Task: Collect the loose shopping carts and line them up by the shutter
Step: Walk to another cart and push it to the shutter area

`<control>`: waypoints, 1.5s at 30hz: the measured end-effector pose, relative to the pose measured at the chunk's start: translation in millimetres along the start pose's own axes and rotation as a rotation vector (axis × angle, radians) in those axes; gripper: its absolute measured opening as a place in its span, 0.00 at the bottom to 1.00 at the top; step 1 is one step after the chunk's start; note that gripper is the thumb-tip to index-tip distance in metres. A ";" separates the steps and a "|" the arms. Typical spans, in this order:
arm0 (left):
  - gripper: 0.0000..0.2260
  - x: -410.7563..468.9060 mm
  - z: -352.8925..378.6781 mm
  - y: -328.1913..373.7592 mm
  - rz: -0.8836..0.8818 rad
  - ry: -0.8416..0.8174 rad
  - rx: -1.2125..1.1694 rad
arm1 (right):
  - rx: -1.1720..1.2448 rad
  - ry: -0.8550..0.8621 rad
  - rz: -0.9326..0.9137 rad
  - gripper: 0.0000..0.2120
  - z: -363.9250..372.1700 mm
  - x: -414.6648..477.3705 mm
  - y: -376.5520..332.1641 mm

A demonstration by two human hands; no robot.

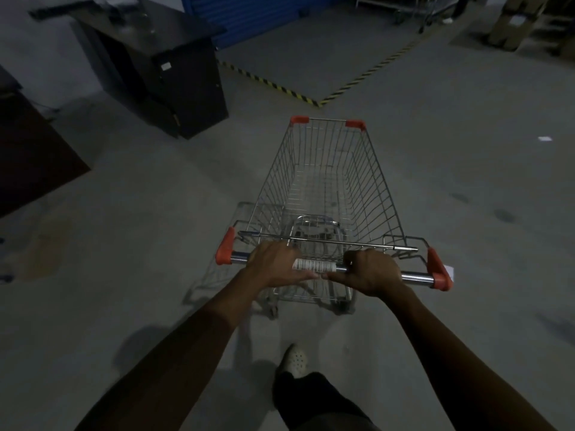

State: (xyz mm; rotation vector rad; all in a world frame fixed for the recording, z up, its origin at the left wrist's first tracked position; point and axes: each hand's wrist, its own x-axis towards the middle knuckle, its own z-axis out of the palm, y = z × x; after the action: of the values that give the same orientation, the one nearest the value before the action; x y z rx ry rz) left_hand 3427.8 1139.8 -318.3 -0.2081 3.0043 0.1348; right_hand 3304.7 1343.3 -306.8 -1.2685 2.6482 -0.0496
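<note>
An empty wire shopping cart (329, 181) with orange corner caps stands on the grey floor in front of me. Both hands hold its chrome handle bar (417, 276). My left hand (277, 264) grips the bar left of a barcode sticker, and my right hand (373, 272) grips it just right of the sticker. The blue shutter (258, 14) is at the top of the view, ahead and slightly left. More carts (429, 10) stand dimly at the top right near the shutter.
A black cabinet (183, 82) stands ahead on the left, a dark brown one (28, 157) at the left edge. Yellow-black floor tape (311, 99) marks off a zone before the shutter. Cardboard boxes (522, 23) sit top right. My foot (294, 360) steps below the cart.
</note>
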 end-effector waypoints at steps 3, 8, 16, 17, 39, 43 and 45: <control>0.32 23.9 -5.8 -32.6 -0.013 -0.025 -0.078 | -0.011 -0.004 0.030 0.50 -0.6 37.1 -8.4; 0.33 77.6 -27.6 -91.3 0.033 -0.161 -0.097 | 0.025 -0.049 0.090 0.41 -12.0 104.1 -14.9; 0.32 158.7 -51.0 -190.8 0.114 -0.185 0.013 | 0.090 -0.148 0.207 0.42 -34.5 200.6 -19.1; 0.32 168.1 -52.3 -203.1 0.115 -0.153 0.045 | 0.070 -0.124 0.245 0.44 -32.6 209.8 -23.2; 0.40 498.8 -115.6 -404.2 0.228 -0.105 0.192 | 0.029 0.015 0.517 0.48 -99.1 531.5 8.0; 0.42 568.0 -125.3 -425.5 0.299 -0.068 0.208 | 0.001 0.068 0.551 0.48 -111.8 584.0 28.6; 0.47 606.9 -127.9 -431.9 0.320 -0.041 0.205 | -0.011 0.096 0.562 0.48 -114.3 611.4 47.0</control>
State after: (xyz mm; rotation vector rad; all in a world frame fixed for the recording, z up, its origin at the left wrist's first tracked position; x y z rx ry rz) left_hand 2877.9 621.5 -306.8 0.2929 2.9588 -0.1369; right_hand 2873.1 892.9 -303.8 -0.4954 2.9850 -0.0104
